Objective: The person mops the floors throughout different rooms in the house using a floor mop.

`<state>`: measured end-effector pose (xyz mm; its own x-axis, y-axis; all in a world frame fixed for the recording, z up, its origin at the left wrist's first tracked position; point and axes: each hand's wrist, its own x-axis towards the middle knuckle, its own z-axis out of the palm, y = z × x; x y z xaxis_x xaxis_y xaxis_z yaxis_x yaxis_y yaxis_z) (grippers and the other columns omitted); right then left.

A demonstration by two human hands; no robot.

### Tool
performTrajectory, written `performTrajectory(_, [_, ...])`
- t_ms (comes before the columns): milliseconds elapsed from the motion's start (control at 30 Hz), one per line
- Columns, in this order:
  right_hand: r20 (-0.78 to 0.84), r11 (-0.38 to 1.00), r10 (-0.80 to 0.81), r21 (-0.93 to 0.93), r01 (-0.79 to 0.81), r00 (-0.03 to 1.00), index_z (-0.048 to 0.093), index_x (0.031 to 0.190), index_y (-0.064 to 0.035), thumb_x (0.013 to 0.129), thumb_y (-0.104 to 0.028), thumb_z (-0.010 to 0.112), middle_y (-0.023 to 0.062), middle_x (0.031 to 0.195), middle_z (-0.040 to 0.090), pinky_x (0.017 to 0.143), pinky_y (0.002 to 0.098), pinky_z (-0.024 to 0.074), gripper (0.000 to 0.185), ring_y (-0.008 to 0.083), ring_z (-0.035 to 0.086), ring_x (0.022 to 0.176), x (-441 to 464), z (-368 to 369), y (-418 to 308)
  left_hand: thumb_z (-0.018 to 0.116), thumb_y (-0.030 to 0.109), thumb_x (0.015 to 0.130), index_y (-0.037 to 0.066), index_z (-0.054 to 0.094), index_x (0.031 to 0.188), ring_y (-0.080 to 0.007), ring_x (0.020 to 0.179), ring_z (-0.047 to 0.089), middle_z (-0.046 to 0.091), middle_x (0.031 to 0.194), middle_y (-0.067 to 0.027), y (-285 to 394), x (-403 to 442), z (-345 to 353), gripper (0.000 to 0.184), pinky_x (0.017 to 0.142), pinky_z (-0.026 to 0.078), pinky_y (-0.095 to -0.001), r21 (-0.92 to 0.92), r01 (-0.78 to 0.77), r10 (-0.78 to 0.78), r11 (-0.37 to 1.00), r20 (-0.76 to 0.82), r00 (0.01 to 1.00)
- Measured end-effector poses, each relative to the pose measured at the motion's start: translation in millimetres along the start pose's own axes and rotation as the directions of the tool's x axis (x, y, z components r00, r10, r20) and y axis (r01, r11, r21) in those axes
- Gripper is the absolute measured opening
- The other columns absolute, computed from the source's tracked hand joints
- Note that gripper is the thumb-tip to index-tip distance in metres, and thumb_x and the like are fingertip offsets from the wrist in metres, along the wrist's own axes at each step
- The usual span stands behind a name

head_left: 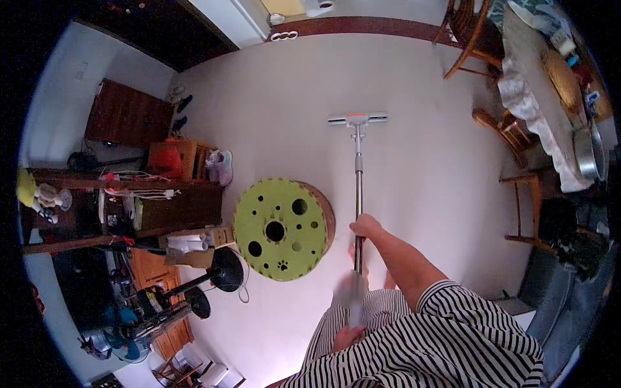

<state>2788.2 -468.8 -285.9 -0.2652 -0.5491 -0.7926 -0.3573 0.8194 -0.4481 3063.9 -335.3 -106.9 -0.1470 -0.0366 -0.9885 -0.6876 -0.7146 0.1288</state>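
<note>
A long-handled mop reaches forward from my body, its wide flat head lying on the pale floor. My right hand is wrapped round the metal pole partway along. Lower down, close to my striped clothing, my left hand is closed at the white grip end of the handle. A blurred pale patch covers part of the pole between the hands. Left of the pole stands a round green drum with dark holes and a paw print on top.
To the right are wooden chairs and a table with a white cloth carrying dishes. Shelves, shoes and a fan with a round black base line the left. A doorway sill crosses the far end.
</note>
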Motion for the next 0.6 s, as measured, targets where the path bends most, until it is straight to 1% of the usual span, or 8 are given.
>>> performTrajectory(100, [-0.055,0.999,0.013,-0.030,-0.015,0.998,0.064,0.078,0.0016,0.073,-0.031,0.052,0.0212,0.079,0.063,0.071,0.0422,0.0492,0.035,0.0332,0.063,0.077,50,-48,-25,0.054,0.035,0.083,0.004,0.059,0.079,-0.0134,0.058,0.050,0.056,0.067,-0.0031,50,31,-2,0.032,0.059,0.040,-0.0273,-0.184,-0.155,0.161,0.971,0.022,0.987])
performTrajectory(133, [-0.059,1.000,0.026,-0.007,-0.026,0.998,0.065,0.078,0.0011,0.073,-0.031,0.052,0.0216,0.080,0.063,0.071,0.0427,0.0491,0.035,0.0337,0.062,0.079,69,-68,-35,0.054,0.036,0.082,0.004,0.060,0.080,-0.0152,0.059,0.051,0.056,0.066,-0.0041,78,39,-4,0.033,0.060,0.041,-0.0281,0.076,-0.328,0.328,0.941,0.010,0.944])
performTrajectory(200, [-0.108,0.998,-0.042,-0.049,0.037,0.993,0.063,0.075,0.0042,0.073,-0.032,0.051,0.0239,0.078,0.061,0.070,0.0414,0.0489,0.038,0.0343,0.062,0.077,124,-101,-41,0.053,0.037,0.082,0.004,0.060,0.081,-0.0169,0.061,0.052,0.056,0.066,-0.0051,145,55,-14,0.034,0.062,0.041,-0.0289,0.328,-0.487,0.501,0.810,0.046,0.864])
performTrajectory(267, [-0.122,0.990,-0.111,-0.100,0.099,0.986,0.062,0.072,0.0073,0.073,-0.032,0.051,0.0261,0.075,0.060,0.068,0.0401,0.0487,0.041,0.0348,0.062,0.075,159,-139,-65,0.054,0.038,0.081,0.004,0.061,0.082,-0.0187,0.063,0.052,0.056,0.067,-0.0062,210,61,-20,0.034,0.064,0.041,-0.0298,0.240,-0.433,0.409,0.869,0.144,0.901])
performTrajectory(300, [-0.072,0.994,-0.099,-0.045,0.096,0.993,0.061,0.071,0.0078,0.073,-0.032,0.050,0.0267,0.074,0.060,0.068,0.0409,0.0484,0.041,0.0357,0.061,0.074,176,-159,-78,0.056,0.039,0.079,0.003,0.061,0.083,-0.0189,0.064,0.053,0.057,0.068,-0.0066,240,63,-18,0.036,0.064,0.042,-0.0303,0.113,-0.192,0.187,0.975,0.052,0.981])
performTrajectory(400, [0.020,0.973,-0.218,-0.066,0.219,0.976,0.060,0.069,0.0087,0.072,-0.031,0.049,0.0280,0.072,0.058,0.069,0.0424,0.0476,0.041,0.0372,0.060,0.071,212,-210,-116,0.060,0.038,0.076,0.001,0.061,0.083,-0.0181,0.064,0.054,0.057,0.068,-0.0073,281,88,-38,0.038,0.063,0.042,-0.0311,-0.066,-0.047,0.047,0.997,-0.002,0.999])
performTrajectory(467, [-0.104,0.979,-0.162,-0.142,0.147,0.981,0.063,0.074,0.0025,0.076,-0.035,0.047,0.0237,0.075,0.061,0.070,0.0442,0.0492,0.041,0.0345,0.062,0.072,241,-228,-134,0.064,0.035,0.075,0.000,0.061,0.082,-0.0143,0.063,0.054,0.058,0.068,-0.0061,349,65,-44,0.036,0.060,0.043,-0.0290,0.099,-0.033,0.045,0.994,-0.115,0.992])
performTrajectory(600, [-0.011,0.990,-0.141,0.000,0.141,0.990,0.061,0.073,0.0082,0.071,-0.031,0.049,0.0269,0.074,0.059,0.070,0.0400,0.0486,0.041,0.0340,0.061,0.073,304,-293,-154,0.063,0.036,0.076,0.001,0.059,0.075,-0.0140,0.060,0.053,0.058,0.067,-0.0063,432,80,-40,0.035,0.057,0.041,-0.0282,0.029,-0.202,0.203,0.979,-0.044,0.978])
